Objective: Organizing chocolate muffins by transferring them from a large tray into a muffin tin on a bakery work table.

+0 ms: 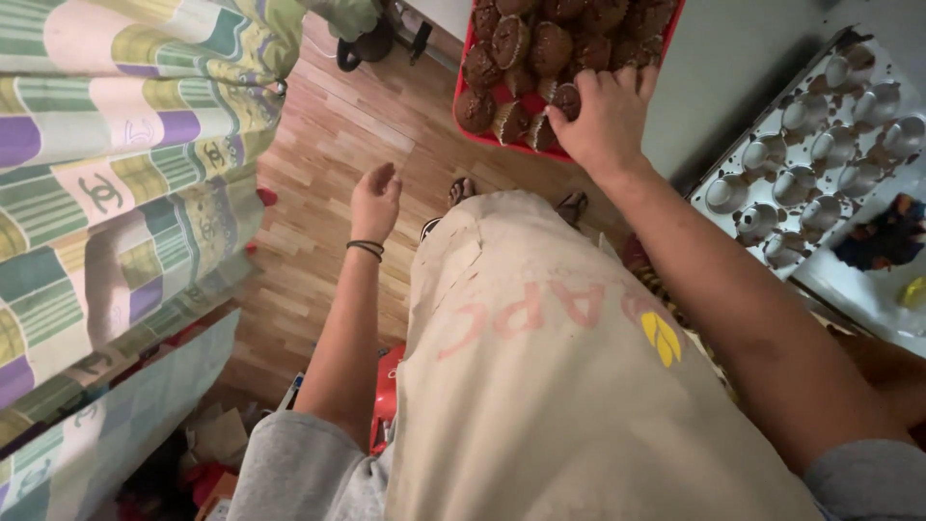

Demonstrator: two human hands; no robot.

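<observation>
The right hand [606,118] rests palm-down on the near corner of a red tray [461,108], fingers curled over a brown muffin [566,99] at the edge of the heap. The tray, piled with muffins in paper cases, sits on a grey worktop [733,68]. The left hand [374,201] hangs loosely spread and empty above the wooden floor [328,145], a dark band at its wrist. Right of the tray lies an emptied metal muffin tin [820,145] flecked with crumbs. A beige apron [540,386] fills the foreground; patterned cloth [116,174] hangs at left.
</observation>
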